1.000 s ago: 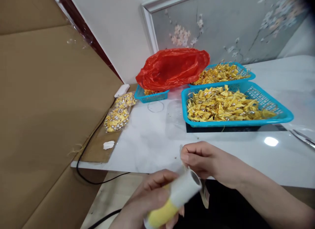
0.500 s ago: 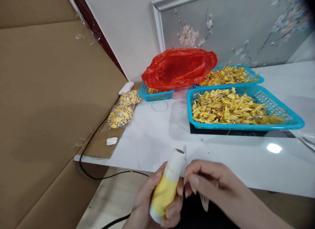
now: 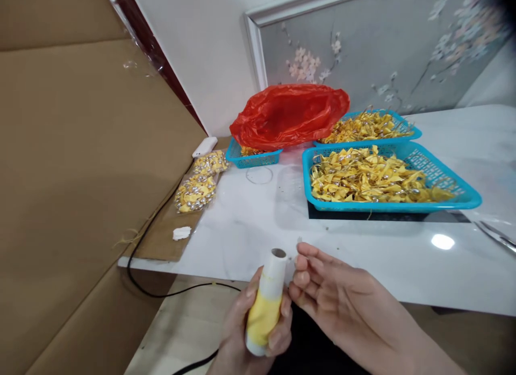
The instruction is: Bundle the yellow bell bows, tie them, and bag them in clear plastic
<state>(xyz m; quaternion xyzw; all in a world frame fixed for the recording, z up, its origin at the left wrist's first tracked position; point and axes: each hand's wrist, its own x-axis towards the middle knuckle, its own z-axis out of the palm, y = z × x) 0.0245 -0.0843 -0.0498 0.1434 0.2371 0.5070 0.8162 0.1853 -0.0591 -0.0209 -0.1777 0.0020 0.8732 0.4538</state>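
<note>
My left hand (image 3: 252, 321) is wrapped round a thread cone (image 3: 266, 302), white at both ends with a yellow band round its middle. The cone stands tilted, its hollow top end facing up. Just right of it is my right hand (image 3: 338, 294), palm turned partly up and fingers curled, the tips drawn together near the cone's upper part. A tiny translucent scrap (image 3: 299, 239) shows at the uppermost fingertip; whether the fingers grip it or a thread, I cannot make out.
Blue baskets (image 3: 393, 206) of yellow ribbon pieces with beads stand on the white table (image 3: 242, 224). A red plastic bag (image 3: 290, 114) covers a smaller basket (image 3: 258, 161). Bagged pieces (image 3: 195, 193) lie at left by a black cable (image 3: 149, 221). Metal tweezers or scissors (image 3: 497, 236) lie at right.
My right hand has turned palm-up and its fingertips have risen beside the cone's top. The cone has shifted slightly left and stands more upright. The view has moved a little.
</note>
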